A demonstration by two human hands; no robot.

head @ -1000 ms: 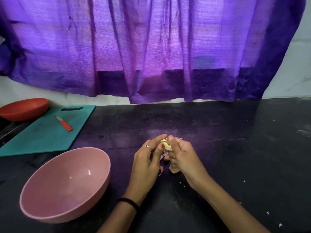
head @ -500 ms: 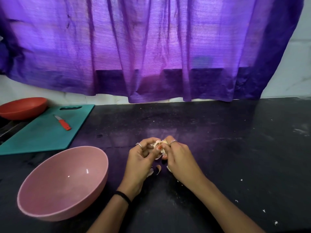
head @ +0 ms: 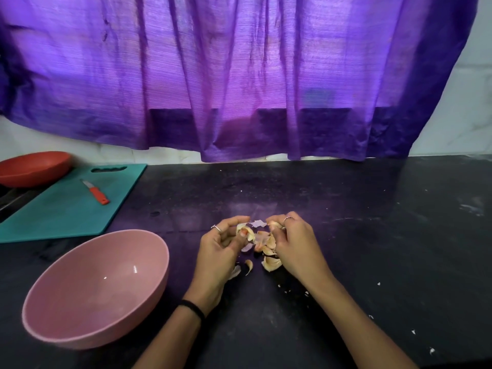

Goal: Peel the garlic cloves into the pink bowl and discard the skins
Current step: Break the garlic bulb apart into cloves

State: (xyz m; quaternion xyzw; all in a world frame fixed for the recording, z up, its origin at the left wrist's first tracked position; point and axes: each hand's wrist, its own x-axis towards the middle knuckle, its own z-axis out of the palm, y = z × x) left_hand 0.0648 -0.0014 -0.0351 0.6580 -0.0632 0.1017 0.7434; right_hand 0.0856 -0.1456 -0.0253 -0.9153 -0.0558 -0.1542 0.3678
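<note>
My left hand (head: 221, 245) and my right hand (head: 295, 243) are close together over the black counter (head: 346, 235), each gripping part of a broken garlic bulb. The left fingers curl round a clove piece (head: 245, 231). The right fingers pinch another piece (head: 274, 225). Between the hands hangs a cluster of garlic cloves (head: 266, 243) with a loose papery skin (head: 257, 223) on top. A few cloves and skin bits (head: 249, 265) lie on the counter below. The pink bowl (head: 80, 328) stands at the lower left, with nothing visible inside.
A teal cutting board (head: 53, 209) lies at the left with a small orange-handled knife (head: 97, 194) on it. An orange bowl (head: 32, 167) sits behind it. A purple curtain (head: 239, 75) hangs at the back. White skin flecks (head: 378, 284) dot the counter at the right.
The hands have pulled apart a little, and the garlic bulb has split open between them into separate cloves. More cloves and skin have dropped onto the counter.
</note>
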